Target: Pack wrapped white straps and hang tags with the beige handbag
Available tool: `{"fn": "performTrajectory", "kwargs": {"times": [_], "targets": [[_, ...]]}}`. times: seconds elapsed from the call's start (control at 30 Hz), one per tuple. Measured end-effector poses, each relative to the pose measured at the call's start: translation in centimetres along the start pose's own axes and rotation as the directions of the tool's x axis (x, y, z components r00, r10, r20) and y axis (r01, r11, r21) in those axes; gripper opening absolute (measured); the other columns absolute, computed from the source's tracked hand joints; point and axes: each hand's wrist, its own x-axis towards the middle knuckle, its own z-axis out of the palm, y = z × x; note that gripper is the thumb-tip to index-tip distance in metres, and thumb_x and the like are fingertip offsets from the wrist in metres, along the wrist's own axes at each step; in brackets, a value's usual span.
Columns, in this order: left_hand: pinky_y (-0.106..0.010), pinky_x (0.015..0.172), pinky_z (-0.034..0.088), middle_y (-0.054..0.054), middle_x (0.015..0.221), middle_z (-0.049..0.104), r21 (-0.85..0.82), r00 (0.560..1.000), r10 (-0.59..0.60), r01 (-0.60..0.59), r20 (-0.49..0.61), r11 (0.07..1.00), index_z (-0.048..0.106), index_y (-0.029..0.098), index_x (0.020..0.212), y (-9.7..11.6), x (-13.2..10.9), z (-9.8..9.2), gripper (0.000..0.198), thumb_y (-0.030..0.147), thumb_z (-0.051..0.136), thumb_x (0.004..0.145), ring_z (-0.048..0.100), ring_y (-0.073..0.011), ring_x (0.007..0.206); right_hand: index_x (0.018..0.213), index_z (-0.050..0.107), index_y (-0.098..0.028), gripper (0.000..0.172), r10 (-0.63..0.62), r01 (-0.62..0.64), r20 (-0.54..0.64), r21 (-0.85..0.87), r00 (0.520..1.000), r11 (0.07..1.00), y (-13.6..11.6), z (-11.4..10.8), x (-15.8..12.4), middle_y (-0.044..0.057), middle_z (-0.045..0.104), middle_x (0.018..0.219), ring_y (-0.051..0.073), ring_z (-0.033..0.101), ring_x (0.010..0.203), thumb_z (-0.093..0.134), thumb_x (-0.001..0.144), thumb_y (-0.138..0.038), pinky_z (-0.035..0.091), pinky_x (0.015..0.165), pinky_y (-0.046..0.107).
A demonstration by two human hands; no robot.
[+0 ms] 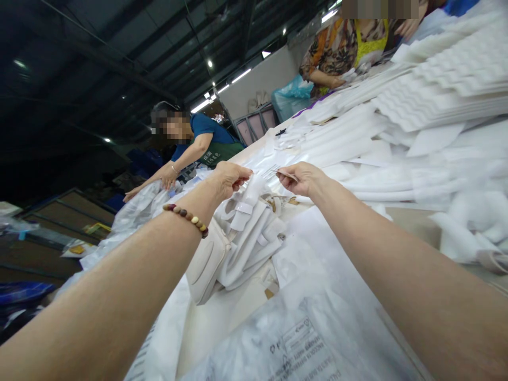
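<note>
My left hand, a beaded bracelet on its wrist, is closed in a pinch above a white bag with wrapped straps. What its fingers grip, if anything, I cannot make out. Across a small gap, my right hand pinches a small flat tag-like piece between thumb and fingers. Thin pale strands show between the hands, but where they end is unclear. The bag's cream flap lies toward me, with white wrapping on its straps and some metal hardware behind.
A printed clear plastic bag lies nearest me on the table. Stacked white foam sheets and loose wrapping cover the right side. One co-worker leans over plastic at the left; another works at the far right. A blue plastic sack stands behind.
</note>
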Motion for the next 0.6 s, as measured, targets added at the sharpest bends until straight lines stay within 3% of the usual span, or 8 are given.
{"fn": "performTrajectory", "kwargs": {"times": [0.1,0.27,0.47,0.6], "targets": [[-0.022,0.043,0.025,0.001,0.045,0.051,0.004,0.998,0.023,-0.023,-0.065,1.000,0.057,0.013,0.057,0.0,0.4,0.9,0.018,0.001,0.067,0.065,0.039,-0.0072,0.039,0.075,0.055,-0.011,0.014,0.060,-0.078,0.076,0.254,0.995,0.964,-0.4,0.4,-0.2,-0.003,0.058,0.068,0.006,0.056,0.058,0.051,0.088,-0.011,0.050,0.052,0.018],[-0.021,0.048,0.036,0.004,0.046,0.046,-0.114,0.993,0.042,-0.055,-0.107,0.992,0.053,0.015,0.059,0.2,0.5,1.6,0.019,0.006,0.061,0.074,0.043,-0.0070,0.043,0.064,0.052,-0.012,0.021,0.041,-0.127,0.175,0.516,0.984,0.847,-1.0,1.7,-1.7,0.000,0.058,0.063,0.006,0.057,0.061,0.047,0.079,0.002,0.052,0.062,0.014],[-0.017,0.038,0.032,0.003,0.046,0.045,-0.228,0.994,0.025,-0.048,-0.103,0.972,0.052,0.015,0.060,0.6,0.1,0.3,0.019,0.003,0.055,0.075,0.040,-0.0058,0.040,0.063,0.056,-0.011,0.022,-0.035,-0.055,0.166,0.507,0.985,0.860,-1.1,2.6,-3.1,-0.003,0.056,0.058,0.005,0.053,0.055,0.046,0.066,0.008,0.050,0.063,0.016],[-0.015,0.036,0.028,0.005,0.046,0.043,-0.271,0.995,0.030,-0.053,-0.091,0.961,0.049,0.016,0.059,0.7,-0.1,-0.6,0.020,0.005,0.055,0.076,0.035,-0.0037,0.037,0.063,0.057,-0.013,0.011,-0.126,0.087,0.082,0.374,0.989,0.923,-0.7,3.4,-3.0,-0.005,0.056,0.057,0.006,0.053,0.055,0.062,0.065,-0.004,0.048,0.064,0.021]]}}
